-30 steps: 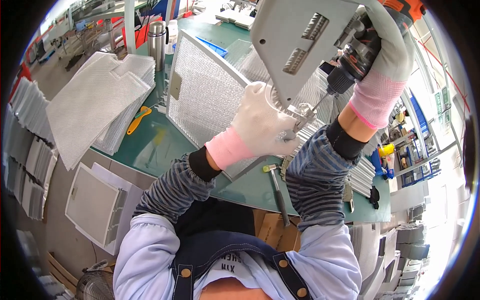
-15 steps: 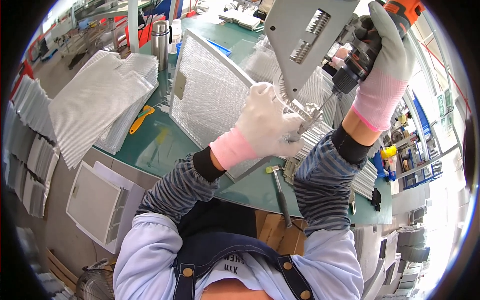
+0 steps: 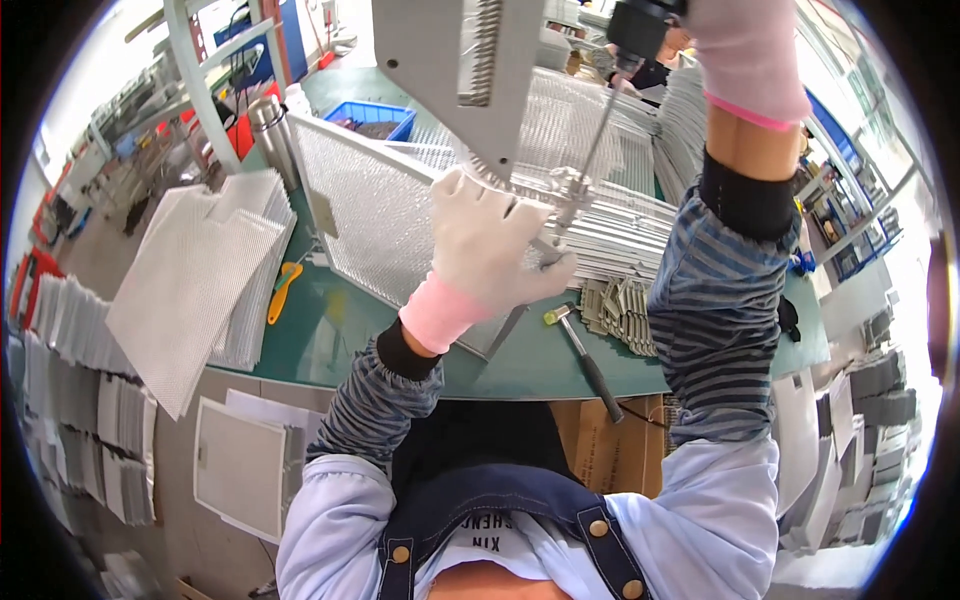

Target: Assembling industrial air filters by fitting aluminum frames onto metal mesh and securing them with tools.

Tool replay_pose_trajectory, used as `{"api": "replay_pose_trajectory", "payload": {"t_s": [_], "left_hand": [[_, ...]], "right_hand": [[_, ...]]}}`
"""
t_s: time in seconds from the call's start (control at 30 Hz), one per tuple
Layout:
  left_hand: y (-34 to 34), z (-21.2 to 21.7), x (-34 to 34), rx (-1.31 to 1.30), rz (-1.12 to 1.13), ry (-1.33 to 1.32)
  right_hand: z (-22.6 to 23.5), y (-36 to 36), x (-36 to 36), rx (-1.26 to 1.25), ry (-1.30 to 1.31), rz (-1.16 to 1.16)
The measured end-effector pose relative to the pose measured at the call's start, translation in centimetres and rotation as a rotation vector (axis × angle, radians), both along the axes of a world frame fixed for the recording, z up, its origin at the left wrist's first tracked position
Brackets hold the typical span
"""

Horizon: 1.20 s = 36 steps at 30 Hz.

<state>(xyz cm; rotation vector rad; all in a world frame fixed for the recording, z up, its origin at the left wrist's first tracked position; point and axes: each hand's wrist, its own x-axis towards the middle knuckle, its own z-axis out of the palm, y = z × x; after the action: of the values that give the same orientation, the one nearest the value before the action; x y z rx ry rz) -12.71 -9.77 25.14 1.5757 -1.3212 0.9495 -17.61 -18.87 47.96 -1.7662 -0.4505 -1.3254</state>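
1. The left hand [image 3: 495,245], in a white glove, wraps its fingers closed around the corner of the mesh filter panel [image 3: 385,215], which stands tilted on the green desk [image 3: 330,340].
2. The right hand [image 3: 745,50] is raised high, its fingers clamped on a power screwdriver [image 3: 640,25], bit angled down toward that corner.
3. A hammer [image 3: 585,355] lies on the desk just beside.

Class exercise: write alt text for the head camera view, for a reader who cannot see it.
Seen from above, a person's gloved left hand steadies the corner of a framed metal mesh panel on a green workbench, while the gloved right hand holds a power screwdriver whose long bit meets that corner. A hammer and stacked mesh sheets lie nearby.
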Motion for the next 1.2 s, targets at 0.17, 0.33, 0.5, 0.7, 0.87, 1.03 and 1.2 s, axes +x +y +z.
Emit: {"api": "replay_pose_trajectory", "payload": {"t_s": [0.17, 0.33, 0.5, 0.7, 0.87, 1.03, 1.2], "left_hand": [[-0.2, 0.9, -0.8, -0.052, 0.0, -0.076], [0.8, 0.8, -0.6, -0.051, 0.043, -0.123], [0.6, 0.6, -1.0, -0.064, 0.052, -0.126], [1.0, 0.6, -0.9, -0.124, 0.071, -0.129], [0.7, 0.4, -0.7, -0.144, 0.025, -0.13], [0.9, 0.4, -0.7, -0.115, 0.053, -0.1], [1.1, 0.6, -0.8, -0.124, 0.02, -0.09]], "right_hand": [[2.0, -2.5, -1.2, -0.148, -0.046, -0.038], [-0.4, 0.6, -3.2, 0.133, 0.329, -0.201], [-3.7, -5.2, -0.8, 0.043, 0.159, -0.067], [-11.6, -3.8, -7.6, -0.574, 0.099, -0.577], [-13.1, -3.4, -8.2, -0.375, 0.871, 0.064], [-11.6, -3.2, -7.2, -0.521, 1.005, 0.061], [-12.3, -3.4, -6.6, -0.805, 0.868, 0.02]]}}
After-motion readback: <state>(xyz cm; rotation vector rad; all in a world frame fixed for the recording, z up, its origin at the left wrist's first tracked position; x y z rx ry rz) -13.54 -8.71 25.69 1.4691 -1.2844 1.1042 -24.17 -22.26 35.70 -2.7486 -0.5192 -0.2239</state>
